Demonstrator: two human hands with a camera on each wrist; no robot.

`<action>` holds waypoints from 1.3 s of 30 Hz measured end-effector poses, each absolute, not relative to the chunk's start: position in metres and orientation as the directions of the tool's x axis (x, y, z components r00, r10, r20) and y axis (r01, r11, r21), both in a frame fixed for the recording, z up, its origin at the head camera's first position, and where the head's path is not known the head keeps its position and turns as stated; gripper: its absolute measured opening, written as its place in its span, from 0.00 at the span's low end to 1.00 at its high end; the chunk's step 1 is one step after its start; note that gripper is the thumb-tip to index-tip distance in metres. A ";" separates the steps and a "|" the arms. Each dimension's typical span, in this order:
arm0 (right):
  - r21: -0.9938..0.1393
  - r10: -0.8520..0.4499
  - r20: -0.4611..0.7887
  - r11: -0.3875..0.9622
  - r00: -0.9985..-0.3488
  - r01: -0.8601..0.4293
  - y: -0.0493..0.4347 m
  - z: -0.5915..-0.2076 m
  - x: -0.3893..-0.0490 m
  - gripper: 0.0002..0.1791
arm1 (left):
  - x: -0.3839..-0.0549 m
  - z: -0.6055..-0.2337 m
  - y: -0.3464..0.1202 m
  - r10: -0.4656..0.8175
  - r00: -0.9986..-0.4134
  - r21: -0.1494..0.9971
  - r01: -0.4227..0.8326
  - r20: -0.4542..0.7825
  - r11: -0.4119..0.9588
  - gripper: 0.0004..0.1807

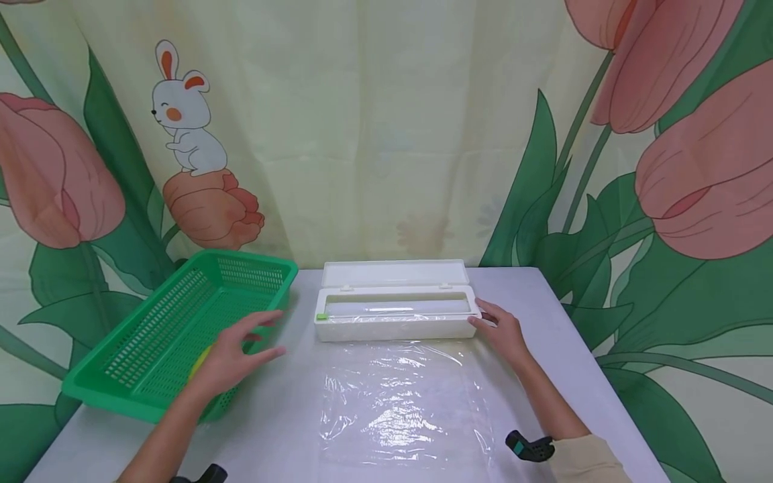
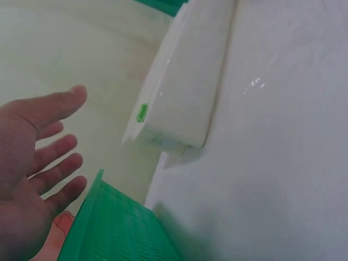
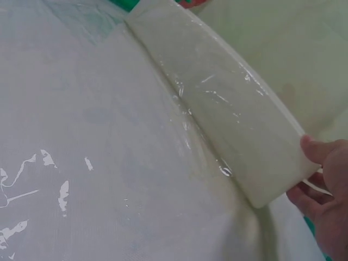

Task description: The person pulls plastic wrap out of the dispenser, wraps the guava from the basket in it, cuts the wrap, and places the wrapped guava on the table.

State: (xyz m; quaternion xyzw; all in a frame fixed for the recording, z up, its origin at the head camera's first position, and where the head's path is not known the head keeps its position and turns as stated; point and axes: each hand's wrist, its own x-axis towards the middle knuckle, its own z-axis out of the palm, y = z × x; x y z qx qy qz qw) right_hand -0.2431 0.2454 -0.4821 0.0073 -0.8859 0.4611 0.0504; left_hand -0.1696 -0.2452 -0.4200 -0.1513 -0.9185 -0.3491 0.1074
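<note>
A white cling film dispenser [image 1: 395, 327] stands on the table with its lid [image 1: 395, 274] tipped back and a green slider [image 1: 323, 316] at its left end. From its front, a sheet of clear cling film [image 1: 401, 416] lies spread over the tabletop. My right hand [image 1: 500, 333] grips the dispenser's right end, the thumb at the front top edge and fingers around the end in the right wrist view [image 3: 326, 190]. Over the right side of the green basket [image 1: 181, 335], my left hand [image 1: 237, 355] is held with fingers apart, holding nothing. Something yellow [image 1: 198, 362] in the basket is mostly hidden behind it.
The basket stands at the left of the white table [image 1: 513, 288], its rim rising above the tabletop. A curtain [image 1: 386, 134] printed with tulips and a rabbit hangs right behind the table's back edge.
</note>
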 end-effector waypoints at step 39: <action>-0.834 0.032 0.111 0.546 -0.993 -0.076 0.243 -0.483 -0.241 0.31 | -0.158 -0.428 -0.312 0.151 -0.945 0.565 0.296 0.288 0.771 0.34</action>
